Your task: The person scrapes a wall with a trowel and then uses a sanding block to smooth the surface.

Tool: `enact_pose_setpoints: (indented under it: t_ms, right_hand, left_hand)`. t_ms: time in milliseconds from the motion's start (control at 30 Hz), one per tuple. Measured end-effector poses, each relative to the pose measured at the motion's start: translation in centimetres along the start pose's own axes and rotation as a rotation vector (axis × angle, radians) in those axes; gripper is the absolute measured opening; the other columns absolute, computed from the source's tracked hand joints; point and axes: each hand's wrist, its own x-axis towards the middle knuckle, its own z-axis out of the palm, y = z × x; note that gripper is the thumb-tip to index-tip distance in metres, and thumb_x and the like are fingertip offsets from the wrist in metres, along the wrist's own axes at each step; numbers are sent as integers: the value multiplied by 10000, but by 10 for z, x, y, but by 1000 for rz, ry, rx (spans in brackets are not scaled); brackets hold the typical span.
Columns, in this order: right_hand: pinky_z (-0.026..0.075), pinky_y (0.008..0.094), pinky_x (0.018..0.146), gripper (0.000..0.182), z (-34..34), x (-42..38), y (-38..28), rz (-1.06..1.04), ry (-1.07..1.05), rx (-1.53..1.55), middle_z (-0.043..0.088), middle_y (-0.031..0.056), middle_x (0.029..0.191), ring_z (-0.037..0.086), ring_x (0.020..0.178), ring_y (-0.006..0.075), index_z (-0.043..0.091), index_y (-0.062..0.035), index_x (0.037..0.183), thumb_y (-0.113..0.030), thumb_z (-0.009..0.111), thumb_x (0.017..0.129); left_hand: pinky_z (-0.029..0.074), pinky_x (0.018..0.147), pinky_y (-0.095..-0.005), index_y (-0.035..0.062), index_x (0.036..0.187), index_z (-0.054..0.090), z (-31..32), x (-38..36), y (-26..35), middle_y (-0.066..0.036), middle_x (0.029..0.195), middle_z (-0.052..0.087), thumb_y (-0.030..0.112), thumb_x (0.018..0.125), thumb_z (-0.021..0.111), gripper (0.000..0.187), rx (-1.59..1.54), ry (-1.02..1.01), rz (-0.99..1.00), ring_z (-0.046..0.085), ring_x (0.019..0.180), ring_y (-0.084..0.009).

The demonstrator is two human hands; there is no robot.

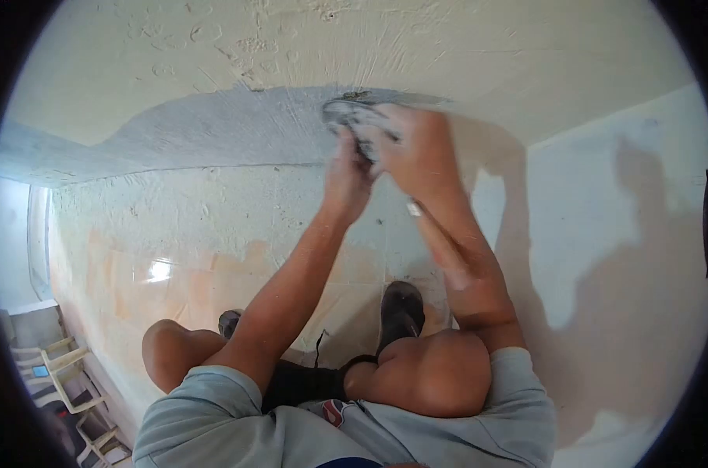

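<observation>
A dark hand tool [340, 114] with a rounded front edge, coated in pale dust, presses against the lower wall; its exact kind is blurred by motion. My right hand [404, 148] is closed over it from the right, fingers smeared. Lower on the left, my left hand [349, 178] grips the same tool, thumb pointing up along it. Around the tool, a grey bare patch [221, 125] shows on the cream wall [447, 47], with scratch lines and rough flakes above it. Beside my right forearm is a pale wooden handle-like piece [436, 238], partly hidden.
White dust covers the tiled floor [213, 203] along the wall. My shoes [401, 308] and bent knees are close below my arms. A side wall [603, 234] rises at right, carrying shadows. Plastic chairs [65, 363] stand at far lower left.
</observation>
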Motion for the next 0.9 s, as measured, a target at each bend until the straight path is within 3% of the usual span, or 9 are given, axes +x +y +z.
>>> enact_pose_setpoints:
  t_ms: [100,233,300,500,567,600,667,733,900]
  right_hand:
    - [509,383,641,189,11,-1,-18,117,-57,67,656,245,778,619,700,433,709,17,959,-122,668,837]
    - [513,305,674,265,-19,-29,-8,359,26,270,717,157,799,640,711,123,710,40,997,-174,740,845]
    - [507,308,625,202,-52,-46,-1,302,151,186,682,118,709,629,672,100,708,37,961,-124,732,840]
    - [506,288,637,191,-114,-59,-12,397,220,44,702,125,744,625,656,125,700,78,942,-82,739,845]
    - [514,316,611,187,-83,-41,-6,354,163,24,705,126,738,663,671,133,706,57,968,-99,722,866]
    - [514,332,628,202,-54,-30,-4,316,109,103,702,158,756,660,657,172,712,38,974,-121,719,850]
    - [508,362,627,221,6,-12,0,156,42,34,673,211,763,658,629,228,713,12,981,-153,714,835]
    - [501,376,607,223,24,-16,1,58,28,-94,647,233,753,659,615,245,709,5,983,-163,710,836]
    - [489,354,608,220,-12,-37,-1,225,55,71,642,187,711,602,588,209,707,-2,985,-165,716,838]
  left_hand:
    - [596,745,-240,79,1163,608,-22,-6,10,-9,1040,687,496,1065,424,465,1,4,19,680,912,-108]
    - [604,683,-252,26,1093,626,-6,-9,-8,-33,927,665,504,1036,510,495,182,12,-63,642,774,-88]
    - [620,663,-282,-8,996,650,27,-20,-18,-45,857,641,502,1012,562,517,310,24,-126,635,728,-103]
    - [634,657,-314,17,871,636,87,-27,-41,1,769,579,514,1017,547,526,254,-161,-200,614,670,-105]
    - [616,663,-324,28,881,649,48,-5,-46,5,781,589,546,1027,500,559,308,-118,-127,629,707,-125]
    - [598,701,-312,37,1029,665,4,13,-48,-24,911,671,570,1036,451,574,509,-95,-77,677,836,-152]
    - [590,736,-282,54,1164,630,5,-5,-10,-42,1048,698,560,1044,430,557,-29,68,17,685,949,-145]
    - [580,733,-264,71,1211,597,-26,-5,2,-41,1090,693,555,1045,427,539,18,14,-46,680,978,-131]
    - [602,727,-242,27,1125,621,-13,-9,-8,-26,946,665,496,1044,496,492,182,1,-64,623,767,-83]
